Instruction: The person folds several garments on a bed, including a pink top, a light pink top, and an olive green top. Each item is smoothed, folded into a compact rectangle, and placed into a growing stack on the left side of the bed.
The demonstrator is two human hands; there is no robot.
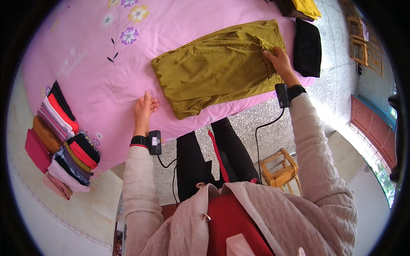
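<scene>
An olive-green cloth garment (214,67), possibly trousers, lies folded lengthwise on the pink flowered bedsheet (105,86). Its gathered elastic edge is at the right, over another layer of the same cloth. My right hand (280,64) grips that gathered edge between thumb and fingers. To the left of the garment, my left hand (143,111) hovers over or rests on the sheet, apart from the cloth. Its fingers are loosely spread and nothing is in them.
Several folded clothes (69,148) stand in rows at the bed's left end. A folded black garment (307,48) lies at the right edge, below yellow and brown cloth (298,9). A wooden stool (280,168) stands on the speckled floor (243,131). Cables hang from both wrist devices.
</scene>
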